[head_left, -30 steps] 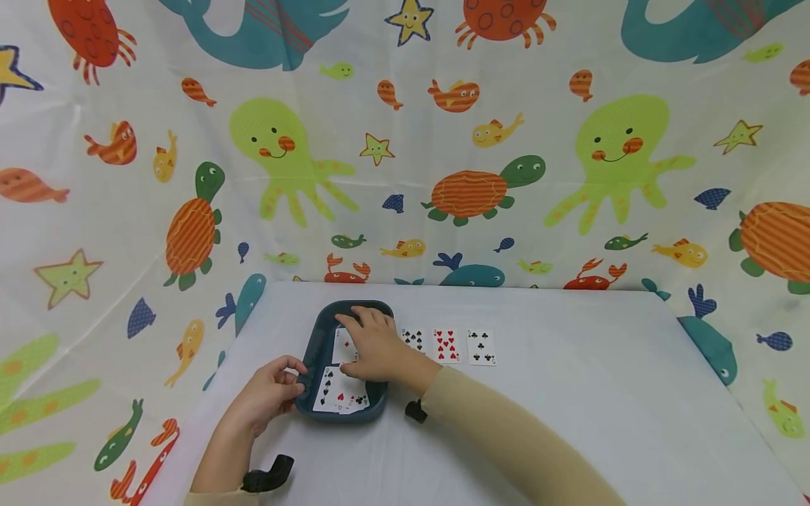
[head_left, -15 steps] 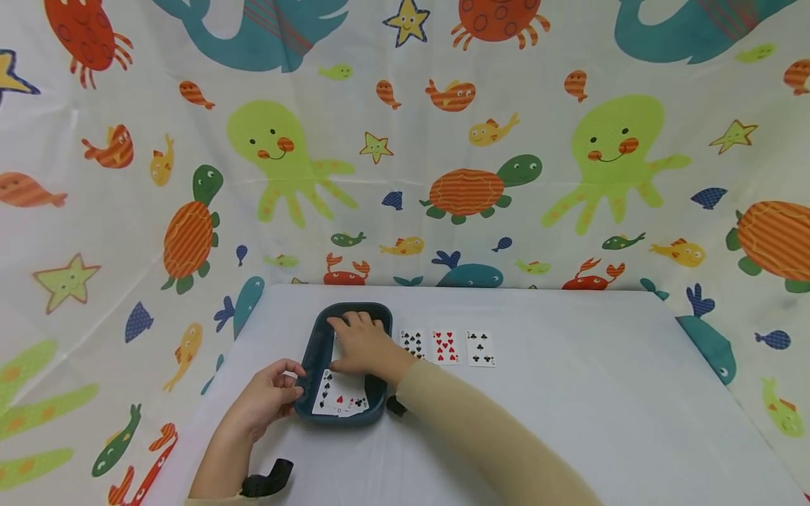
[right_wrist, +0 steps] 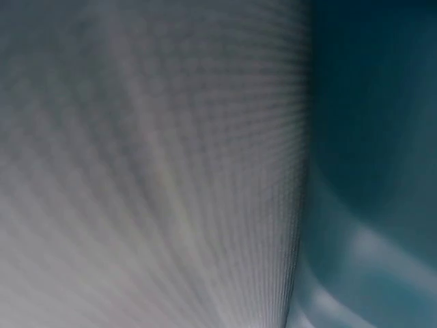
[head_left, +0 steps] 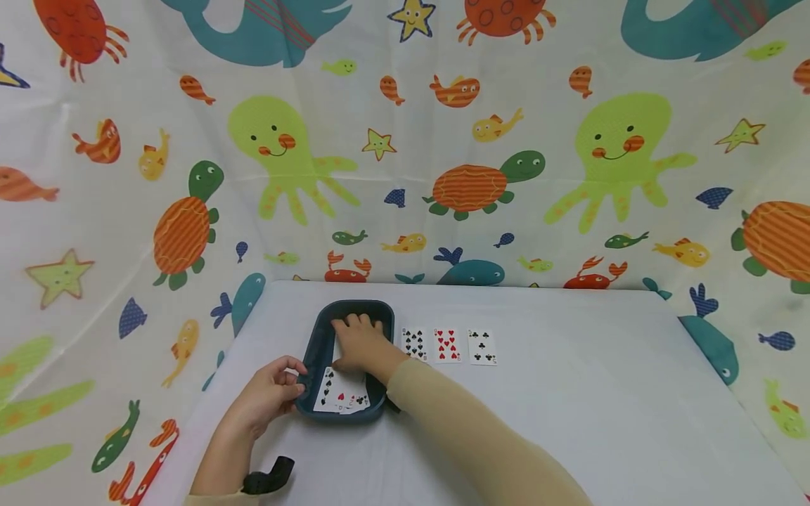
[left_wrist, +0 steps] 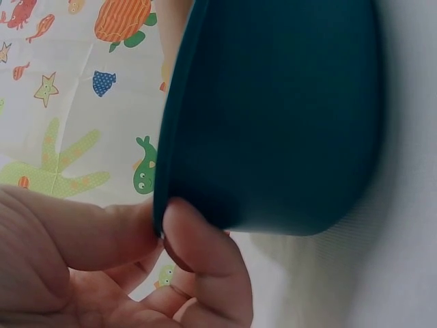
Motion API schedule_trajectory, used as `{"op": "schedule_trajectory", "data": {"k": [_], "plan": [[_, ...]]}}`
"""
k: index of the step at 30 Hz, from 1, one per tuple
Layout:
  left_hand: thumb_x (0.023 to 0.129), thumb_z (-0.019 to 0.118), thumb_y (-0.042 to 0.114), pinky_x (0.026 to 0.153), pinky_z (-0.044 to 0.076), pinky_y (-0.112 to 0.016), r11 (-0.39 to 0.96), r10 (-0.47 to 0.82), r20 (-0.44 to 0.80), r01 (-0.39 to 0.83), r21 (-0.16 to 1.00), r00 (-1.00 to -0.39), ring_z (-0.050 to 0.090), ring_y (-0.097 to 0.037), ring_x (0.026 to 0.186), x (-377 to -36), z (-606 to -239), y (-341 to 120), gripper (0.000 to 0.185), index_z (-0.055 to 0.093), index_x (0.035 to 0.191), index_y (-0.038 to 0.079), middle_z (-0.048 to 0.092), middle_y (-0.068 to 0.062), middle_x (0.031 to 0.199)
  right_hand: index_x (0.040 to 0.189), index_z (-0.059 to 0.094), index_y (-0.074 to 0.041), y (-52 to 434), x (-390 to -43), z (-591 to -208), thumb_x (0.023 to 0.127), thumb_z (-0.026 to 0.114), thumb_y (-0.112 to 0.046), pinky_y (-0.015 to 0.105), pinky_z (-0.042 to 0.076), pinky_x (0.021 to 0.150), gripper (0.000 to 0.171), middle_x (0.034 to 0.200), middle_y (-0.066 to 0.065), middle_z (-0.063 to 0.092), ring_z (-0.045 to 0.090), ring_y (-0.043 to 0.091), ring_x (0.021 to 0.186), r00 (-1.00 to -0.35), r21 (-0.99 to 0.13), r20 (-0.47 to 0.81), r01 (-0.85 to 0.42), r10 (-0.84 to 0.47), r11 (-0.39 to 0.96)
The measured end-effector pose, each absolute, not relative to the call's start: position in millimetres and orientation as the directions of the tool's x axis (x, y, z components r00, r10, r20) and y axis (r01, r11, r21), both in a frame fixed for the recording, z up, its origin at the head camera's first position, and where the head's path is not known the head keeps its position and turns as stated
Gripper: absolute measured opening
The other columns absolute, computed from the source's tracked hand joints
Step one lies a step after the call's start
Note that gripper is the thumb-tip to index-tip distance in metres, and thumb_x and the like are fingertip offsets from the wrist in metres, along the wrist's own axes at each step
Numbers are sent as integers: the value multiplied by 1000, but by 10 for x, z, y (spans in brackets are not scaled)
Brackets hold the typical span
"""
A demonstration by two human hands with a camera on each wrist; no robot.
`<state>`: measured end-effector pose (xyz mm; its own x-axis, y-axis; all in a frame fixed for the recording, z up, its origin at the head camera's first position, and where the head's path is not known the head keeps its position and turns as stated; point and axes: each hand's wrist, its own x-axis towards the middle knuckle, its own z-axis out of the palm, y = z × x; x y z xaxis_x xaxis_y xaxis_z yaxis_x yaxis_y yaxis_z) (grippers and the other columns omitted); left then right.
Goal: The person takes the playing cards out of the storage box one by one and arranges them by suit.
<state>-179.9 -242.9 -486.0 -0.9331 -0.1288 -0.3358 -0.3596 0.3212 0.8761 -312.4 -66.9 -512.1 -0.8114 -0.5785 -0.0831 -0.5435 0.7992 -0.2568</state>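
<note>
Our right hand (head_left: 361,343) has slid deeper into the tray (head_left: 316,346), from the middle toward 12 o'clock, and now lies flat on a card there; whether its fingers grip it, we cannot tell. Our left hand (head_left: 268,393) keeps pinching the rim at 9 o'clock. Loose cards (head_left: 340,399) lie at 6 o'clock. 3 cards (head_left: 448,346) sit on the counter (head_left: 569,393) at 3 o'clock.

Right wrist view: a blur of white cloth and teal tray (right_wrist: 369,137) wall, no hand in sight.
Card under right hand (head_left: 361,344): mostly covered (rank unreadable).
Left forearm: cut off by the bottom edge.
</note>
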Motion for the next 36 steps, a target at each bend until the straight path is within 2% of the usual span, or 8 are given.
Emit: {"op": "schedule_trajectory", "data": {"k": [13, 18, 23, 30, 36], "plan": [[102, 63, -2, 66, 56, -33, 323, -128, -335, -358, 876, -934, 56, -24, 74, -1830, -4880, -2440, 28, 57, 129, 0, 56, -6, 87, 158, 51, -36, -668, -3136, -5110, 90, 84, -50, 58, 42, 117, 78, 154, 5, 52, 47, 27, 139, -813, -263, -80, -540, -576, 799], [102, 63, -2, 66, 57, -33, 320, -126, -333, -356, 878, -935, 56, -24, 74, -1817, -4864, -2434, 28, 56, 130, -1, 56, -7, 87, 152, 60, -36, -658, -3121, -5080, 90, 85, -48, 47, 47, 112, 68, 146, 6, 53, 47, 23, 128, -801, -251, -63, -564, -595, 786], [103, 62, -1, 67, 57, -32, 318, -121, -324, -346, 883, -938, 56, -24, 75, -1819, -4865, -2441, 28, 56, 130, -1, 56, -7, 89, 148, 65, -30, -655, -3121, -5069, 91, 82, -50, 38, 50, 104, 63, 140, 7, 53, 44, 22, 118, -789, -227, -47, -588, -612, 776], [103, 63, -1, 67, 57, -32, 320, -116, -320, -341, 884, -940, 56, -24, 75, -1809, -4870, -2437, 28, 56, 130, -1, 56, -7, 89, 144, 64, -27, -659, -3143, -5124, 88, 82, -56, 38, 48, 108, 65, 145, 9, 49, 43, 24, 125, -804, -262, 14, -577, -595, 774], [102, 63, -1, 66, 57, -32, 322, -118, -320, -341, 883, -940, 56, -24, 75, -1804, -4874, -2439, 29, 56, 130, 0, 55, -7, 89, 144, 61, -28, -655, -3142, -5105, 84, 89, -39, 38, 47, 109, 66, 147, 10, 47, 43, 25, 128, -810, -252, 76, -579, -581, 775]]}}
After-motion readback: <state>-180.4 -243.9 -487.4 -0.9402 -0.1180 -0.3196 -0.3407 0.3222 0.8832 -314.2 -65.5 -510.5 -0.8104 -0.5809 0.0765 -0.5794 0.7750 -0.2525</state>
